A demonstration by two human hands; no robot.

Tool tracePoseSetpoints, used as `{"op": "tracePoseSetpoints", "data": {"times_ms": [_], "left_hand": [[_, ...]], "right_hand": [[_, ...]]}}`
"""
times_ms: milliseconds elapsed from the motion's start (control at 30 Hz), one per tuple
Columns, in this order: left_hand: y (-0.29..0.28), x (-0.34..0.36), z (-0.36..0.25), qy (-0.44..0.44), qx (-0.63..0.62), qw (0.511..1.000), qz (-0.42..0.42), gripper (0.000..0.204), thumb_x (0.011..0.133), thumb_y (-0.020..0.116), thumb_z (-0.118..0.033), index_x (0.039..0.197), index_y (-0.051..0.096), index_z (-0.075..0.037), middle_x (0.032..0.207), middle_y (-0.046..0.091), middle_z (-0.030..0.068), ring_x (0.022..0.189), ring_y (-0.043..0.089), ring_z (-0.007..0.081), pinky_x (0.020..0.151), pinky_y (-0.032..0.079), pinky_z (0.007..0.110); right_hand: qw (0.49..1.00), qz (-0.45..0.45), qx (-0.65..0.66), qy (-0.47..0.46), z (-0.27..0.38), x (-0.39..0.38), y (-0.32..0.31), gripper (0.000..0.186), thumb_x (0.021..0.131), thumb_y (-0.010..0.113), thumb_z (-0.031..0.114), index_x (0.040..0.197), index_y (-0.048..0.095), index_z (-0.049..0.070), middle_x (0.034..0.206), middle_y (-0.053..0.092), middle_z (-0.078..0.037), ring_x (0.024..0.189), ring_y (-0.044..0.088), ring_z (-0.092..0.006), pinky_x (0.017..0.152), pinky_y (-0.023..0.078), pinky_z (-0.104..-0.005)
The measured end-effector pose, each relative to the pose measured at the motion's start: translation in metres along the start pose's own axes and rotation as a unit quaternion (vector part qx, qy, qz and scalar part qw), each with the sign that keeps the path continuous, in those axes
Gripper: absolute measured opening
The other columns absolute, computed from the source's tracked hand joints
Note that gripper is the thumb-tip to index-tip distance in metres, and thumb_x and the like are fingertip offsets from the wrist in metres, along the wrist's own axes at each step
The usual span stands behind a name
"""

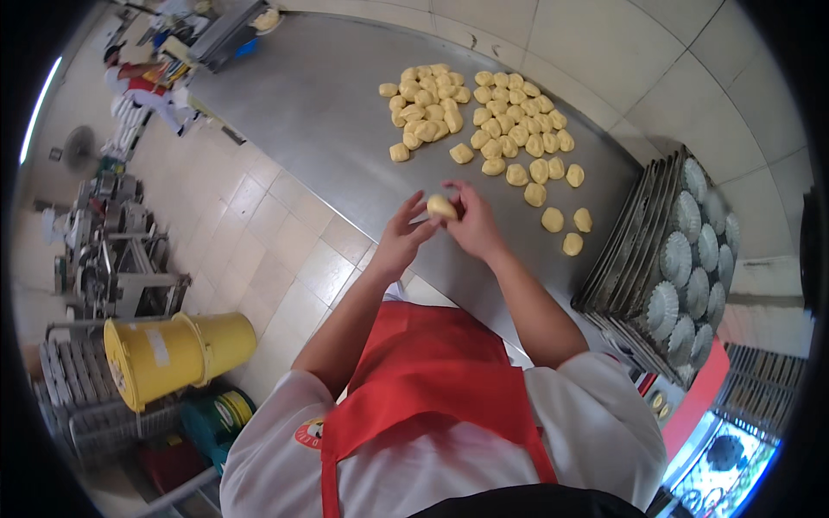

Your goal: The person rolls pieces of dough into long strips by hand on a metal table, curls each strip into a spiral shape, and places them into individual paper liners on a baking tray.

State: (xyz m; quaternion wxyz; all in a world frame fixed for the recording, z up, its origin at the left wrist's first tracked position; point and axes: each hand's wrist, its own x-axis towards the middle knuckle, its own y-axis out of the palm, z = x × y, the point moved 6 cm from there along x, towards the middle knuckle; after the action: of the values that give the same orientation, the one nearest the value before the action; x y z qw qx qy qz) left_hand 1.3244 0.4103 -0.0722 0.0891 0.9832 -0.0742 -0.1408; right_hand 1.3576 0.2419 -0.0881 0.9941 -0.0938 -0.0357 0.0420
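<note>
Both hands meet over the near edge of the surface [332, 112], in front of the person's red apron [432, 371]. A piece of dough [441, 207] sits between them, raised off the metal and a little blurred. The right hand [473, 226] holds it, thumb and fingers closed around its right side. The left hand [401, 237] is fairly wide, its fingers parted and curved toward the dough; its thumb comes up to the dough's lower left, and whether it presses there I cannot tell.

Beyond the hands, more dough lies on the surface in two groups. The left heap [429, 105] is piled up, pieces resting on one another. The right group [518, 125] is spread flatter, most pieces touching or just beside their neighbours, and thins out toward the person. One single piece [461, 154] lies between the two groups, on their near side. Three more pieces [553, 220] lie apart to the right of the right hand.

At the right end stands a stack of trays [615, 226], with fluted tins [663, 311] set in rows on the top one. Tiled wall [596, 52] runs behind. On the left, past the tiled floor [259, 216], are two yellow buckets [155, 363], a green tub [216, 423] and a fan [78, 147]. A co-worker [142, 84] in a red apron is far off at upper left.
</note>
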Motion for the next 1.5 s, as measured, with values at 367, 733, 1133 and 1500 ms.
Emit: {"op": "tracePoseSetpoints", "data": {"times_ms": [367, 733, 1133, 1500], "left_hand": [[0.003, 0.020, 0.062, 0.272, 0.420, 0.811, 0.304, 0.048, 0.088, 0.084, -0.020, 0.133, 0.071, -0.012, 0.145, 0.058, 0.0143, 0.129, 0.054, 0.0401, 0.110, 0.046, 0.050], [-0.116, 0.046, 0.041, 0.186, 0.383, 0.864, 0.270, 0.050, 0.097, 0.077, -0.018, 0.143, 0.062, -0.006, 0.145, 0.057, 0.0202, 0.135, 0.052, 0.0395, 0.112, 0.047, 0.048], [-0.097, 0.017, 0.025, 0.221, 0.309, 0.874, 0.301, 0.050, 0.099, 0.074, -0.020, 0.144, 0.060, -0.004, 0.145, 0.055, 0.0229, 0.133, 0.054, 0.0413, 0.111, 0.048, 0.049], [0.052, -0.038, 0.049, 0.266, 0.232, 0.812, 0.464, 0.068, 0.095, 0.075, -0.020, 0.154, 0.051, 0.001, 0.161, 0.048, 0.0268, 0.153, 0.038, 0.0528, 0.125, 0.034, 0.058]], "right_hand": [[0.820, -0.214, -0.492, 0.199, -0.046, -0.171, 0.059, 0.053, 0.098, 0.072, 0.030, 0.145, 0.063, 0.006, 0.152, 0.055, -0.023, 0.140, 0.050, -0.0431, 0.118, 0.039, -0.0578], [0.698, -0.274, -0.619, 0.234, -0.107, 0.006, -0.075, 0.112, 0.103, 0.046, 0.075, 0.170, 0.011, -0.007, 0.179, 0.009, -0.028, 0.166, 0.005, -0.0478, 0.134, 0.005, -0.0587], [0.741, -0.081, -0.604, 0.282, -0.081, -0.098, 0.047, 0.105, 0.102, 0.058, 0.063, 0.171, 0.016, -0.003, 0.178, 0.013, -0.030, 0.163, 0.013, -0.0552, 0.130, 0.016, -0.0669], [0.767, -0.123, -0.589, 0.225, -0.112, -0.133, 0.057, 0.095, 0.106, 0.043, 0.065, 0.172, 0.020, 0.001, 0.181, 0.011, -0.023, 0.166, 0.011, -0.0479, 0.133, 0.011, -0.0624]]}}
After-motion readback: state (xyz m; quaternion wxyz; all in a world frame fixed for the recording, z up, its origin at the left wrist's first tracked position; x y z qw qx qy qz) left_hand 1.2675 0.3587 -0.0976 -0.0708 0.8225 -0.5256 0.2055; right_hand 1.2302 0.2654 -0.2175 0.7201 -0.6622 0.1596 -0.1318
